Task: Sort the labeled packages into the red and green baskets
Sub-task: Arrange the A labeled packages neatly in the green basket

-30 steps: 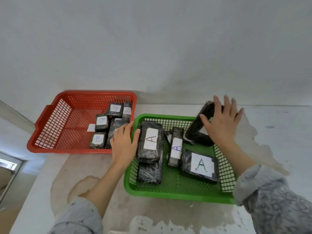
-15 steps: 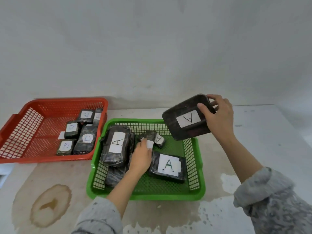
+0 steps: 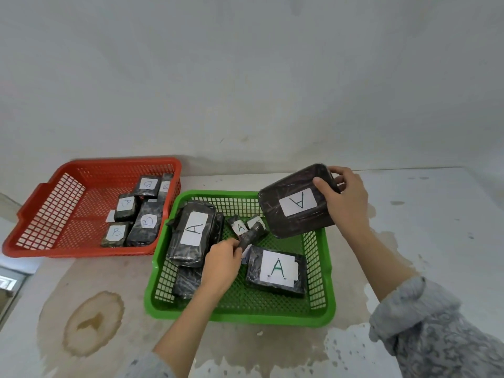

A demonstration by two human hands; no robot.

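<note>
My right hand (image 3: 344,199) grips a large black package (image 3: 296,203) with an upside-down "A" label, held tilted above the green basket's far right corner. My left hand (image 3: 221,264) is inside the green basket (image 3: 240,313), closed on a small narrow black package (image 3: 252,236). Several other black "A" packages lie in the green basket, among them a long one (image 3: 192,233) at the left and a flat one (image 3: 276,270) at the right. The red basket (image 3: 68,248) at the left holds several black "B" packages (image 3: 146,223).
Both baskets stand on a stained white table (image 3: 90,320) against a pale wall. A brown ring stain marks the table's front left. The table's left edge drops off beside the red basket.
The view shifted and the right hand's large package stayed raised over the basket's far right corner. The left hand closed on the small narrow package and lifted its end.
</note>
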